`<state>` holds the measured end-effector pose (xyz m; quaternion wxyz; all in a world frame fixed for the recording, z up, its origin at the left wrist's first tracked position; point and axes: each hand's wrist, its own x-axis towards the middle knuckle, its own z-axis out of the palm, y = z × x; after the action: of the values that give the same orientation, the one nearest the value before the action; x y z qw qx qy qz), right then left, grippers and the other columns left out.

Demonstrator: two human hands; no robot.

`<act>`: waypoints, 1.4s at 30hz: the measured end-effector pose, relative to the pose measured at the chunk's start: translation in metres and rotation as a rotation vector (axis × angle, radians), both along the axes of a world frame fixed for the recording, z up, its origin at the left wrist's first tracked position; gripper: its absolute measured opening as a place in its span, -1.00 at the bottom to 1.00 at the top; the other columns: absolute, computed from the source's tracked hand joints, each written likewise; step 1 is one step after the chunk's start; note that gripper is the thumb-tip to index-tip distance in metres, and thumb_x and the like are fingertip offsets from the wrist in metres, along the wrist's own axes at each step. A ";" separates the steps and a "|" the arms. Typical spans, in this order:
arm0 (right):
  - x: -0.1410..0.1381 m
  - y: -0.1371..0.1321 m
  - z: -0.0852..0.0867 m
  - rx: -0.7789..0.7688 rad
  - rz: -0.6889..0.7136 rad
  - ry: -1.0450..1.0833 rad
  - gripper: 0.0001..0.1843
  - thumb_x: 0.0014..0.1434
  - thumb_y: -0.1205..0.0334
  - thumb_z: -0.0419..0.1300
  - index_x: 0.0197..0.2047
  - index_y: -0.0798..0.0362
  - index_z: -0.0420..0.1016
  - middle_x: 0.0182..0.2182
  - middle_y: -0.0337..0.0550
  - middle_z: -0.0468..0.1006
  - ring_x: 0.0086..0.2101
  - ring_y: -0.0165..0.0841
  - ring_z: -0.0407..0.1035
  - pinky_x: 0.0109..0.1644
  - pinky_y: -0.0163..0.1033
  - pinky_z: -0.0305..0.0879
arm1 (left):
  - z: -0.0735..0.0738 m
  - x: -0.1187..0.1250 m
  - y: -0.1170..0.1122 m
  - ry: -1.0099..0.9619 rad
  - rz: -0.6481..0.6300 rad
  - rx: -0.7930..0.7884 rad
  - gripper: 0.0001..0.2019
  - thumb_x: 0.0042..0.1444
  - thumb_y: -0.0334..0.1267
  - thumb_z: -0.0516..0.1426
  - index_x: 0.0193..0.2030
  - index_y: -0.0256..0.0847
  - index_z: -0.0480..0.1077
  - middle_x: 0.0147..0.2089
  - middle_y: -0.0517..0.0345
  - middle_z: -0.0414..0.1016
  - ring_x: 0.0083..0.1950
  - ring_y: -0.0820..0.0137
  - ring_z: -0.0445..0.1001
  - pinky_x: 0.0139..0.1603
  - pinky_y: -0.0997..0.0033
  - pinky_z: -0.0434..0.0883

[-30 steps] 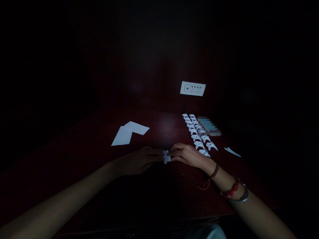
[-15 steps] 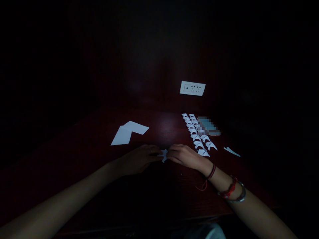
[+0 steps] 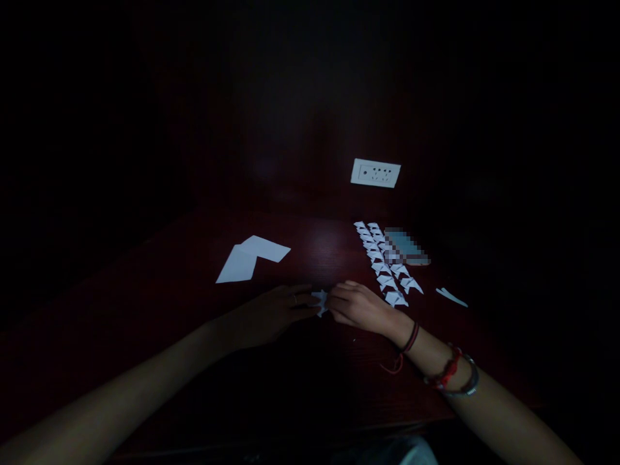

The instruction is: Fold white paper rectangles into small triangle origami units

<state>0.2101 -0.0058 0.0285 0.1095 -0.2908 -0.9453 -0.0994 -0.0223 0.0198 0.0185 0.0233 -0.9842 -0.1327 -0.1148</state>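
A small white folded paper piece (image 3: 320, 302) with pointed ends lies low over the table between my two hands. My left hand (image 3: 271, 314) has its thumb and a finger closed at the paper's left edge, while another finger stretches out above it. Curled fingers of my right hand (image 3: 359, 307) grip the right side, hiding part of the paper. Beyond my right hand, several similar folded paper pieces (image 3: 386, 282) lie in two slanting rows. Two flat white paper sheets (image 3: 237, 263) overlap at the left, beyond my left hand.
The dark red table (image 3: 194, 258) stretches around my hands. A pixelated flat blue object (image 3: 407, 247) lies beside the paper rows. Narrow white strips (image 3: 453, 297) are at the right. A white wall socket (image 3: 376, 173) is on the dark wall behind.
One finger of my left hand has straightened and lifted away from the paper. My right hand and the folded paper have barely shifted.
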 end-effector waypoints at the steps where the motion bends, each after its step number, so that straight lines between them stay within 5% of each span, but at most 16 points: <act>1: 0.000 0.000 0.000 -0.002 -0.014 0.012 -0.81 0.16 0.30 -0.06 -0.31 0.12 0.36 -0.39 -0.13 0.37 -0.33 -0.39 0.22 -0.22 -0.25 0.14 | -0.001 0.000 0.000 -0.007 0.007 0.004 -0.45 0.02 -0.58 -0.02 0.14 -0.07 0.08 0.19 0.19 0.09 0.25 0.24 -0.12 0.14 0.13 0.06; 6: -0.001 0.000 0.001 -0.132 -0.024 0.134 -0.80 0.18 0.28 -0.06 -0.30 0.14 0.36 -0.37 -0.13 0.36 -0.31 -0.41 0.22 -0.19 -0.28 0.16 | -0.005 0.001 -0.001 -0.004 0.034 0.001 -0.47 0.02 -0.58 -0.03 0.13 -0.10 0.10 0.14 0.19 0.18 0.20 0.24 0.00 0.12 0.16 0.08; 16: -0.004 0.007 -0.007 -0.328 -0.078 0.342 -0.84 0.17 0.39 -0.06 -0.33 0.13 0.33 -0.38 -0.15 0.35 -0.35 -0.45 0.24 -0.25 -0.36 0.19 | -0.004 -0.002 -0.001 -0.001 0.016 -0.043 -0.41 -0.01 -0.61 -0.05 0.15 -0.06 0.05 0.19 0.22 0.10 0.24 0.28 -0.10 0.15 0.17 0.04; 33: -0.012 0.010 -0.009 -0.310 -0.214 0.306 -0.85 0.09 0.47 -0.04 -0.39 0.13 0.31 -0.43 -0.18 0.36 -0.43 -0.48 0.23 -0.35 -0.40 0.12 | 0.004 0.006 -0.011 -0.036 0.086 -0.152 -0.42 0.01 -0.57 -0.07 0.18 -0.06 -0.02 0.17 0.18 0.13 0.12 0.35 0.17 0.08 0.23 0.17; 42: -0.015 0.008 -0.007 -0.332 -0.232 0.346 -0.86 0.10 0.46 -0.02 -0.37 0.14 0.34 -0.42 -0.17 0.38 -0.41 -0.47 0.26 -0.34 -0.39 0.16 | -0.009 0.006 -0.005 -0.082 0.052 -0.148 -0.43 0.00 -0.61 -0.09 0.13 -0.01 0.09 0.18 0.19 0.12 0.17 0.32 0.10 0.11 0.20 0.13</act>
<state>0.1951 0.0027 0.0213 0.2084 -0.4239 -0.8761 0.0962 -0.0165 0.0148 0.0094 -0.0521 -0.9739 -0.1670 -0.1444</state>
